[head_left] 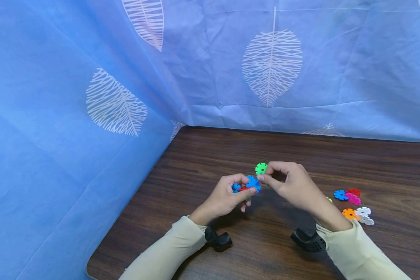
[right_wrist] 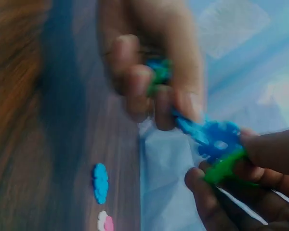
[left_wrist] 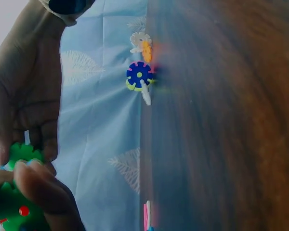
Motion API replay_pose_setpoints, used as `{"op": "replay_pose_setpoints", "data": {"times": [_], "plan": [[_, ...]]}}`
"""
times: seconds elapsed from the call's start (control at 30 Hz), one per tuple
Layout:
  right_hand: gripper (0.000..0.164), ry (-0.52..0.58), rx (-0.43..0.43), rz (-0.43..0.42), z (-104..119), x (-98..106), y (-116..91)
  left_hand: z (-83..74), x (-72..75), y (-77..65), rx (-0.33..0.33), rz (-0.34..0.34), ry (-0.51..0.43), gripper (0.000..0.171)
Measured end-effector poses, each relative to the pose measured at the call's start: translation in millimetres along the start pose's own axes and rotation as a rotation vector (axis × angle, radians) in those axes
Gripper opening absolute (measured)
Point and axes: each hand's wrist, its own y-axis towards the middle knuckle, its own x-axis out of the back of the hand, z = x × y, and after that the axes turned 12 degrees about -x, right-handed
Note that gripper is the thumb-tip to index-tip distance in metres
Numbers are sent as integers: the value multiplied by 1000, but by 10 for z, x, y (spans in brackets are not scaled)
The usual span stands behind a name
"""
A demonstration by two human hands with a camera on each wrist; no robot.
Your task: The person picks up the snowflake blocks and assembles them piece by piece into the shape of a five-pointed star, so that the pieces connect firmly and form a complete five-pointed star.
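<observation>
My left hand point(head_left: 227, 194) grips a small cluster of notched plastic discs, with a blue disc point(head_left: 253, 184) and a red disc point(head_left: 243, 188) showing between thumb and fingers. Just to its right, my right hand point(head_left: 295, 186) pinches a green disc point(head_left: 261, 168) by its edge. In the right wrist view, that green disc point(right_wrist: 225, 167) overlaps a blue disc point(right_wrist: 220, 140) right between the two hands. The left wrist view shows a green disc with a red spot point(left_wrist: 20, 209) in the left hand's fingers. Part of the cluster is hidden behind the fingers.
On the brown wooden table point(head_left: 266, 241), right of the right forearm, lie loose discs: a blue disc point(head_left: 341, 195), a pink disc point(head_left: 354, 199), an orange disc point(head_left: 349, 213) and white discs point(head_left: 364, 216). Blue leaf-print cloth point(head_left: 224, 70) hangs along the back and left edges.
</observation>
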Motion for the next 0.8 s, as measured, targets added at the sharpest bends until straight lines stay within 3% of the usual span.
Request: {"op": "replay_pose_setpoints", "data": {"times": [0.1,0.3,0.4,0.6,0.8], "plan": [[27,-38,46,-45,35,-34,-12,-4,7,-7,-2,-11,-9,10],[25,-27,7,-43,31,-42,-8,-30,-2,-3,9,-39,-34,13],[23,-35,28,-51,15,-45,11,-40,-10,14,26,-59,-38,15],[25,-82,194,-67,-52,9,39,-54,16,49,83,-56,-32,36],[30,-186,369,-96,-100,8,86,-74,73,34,131,-21,16,34]]}}
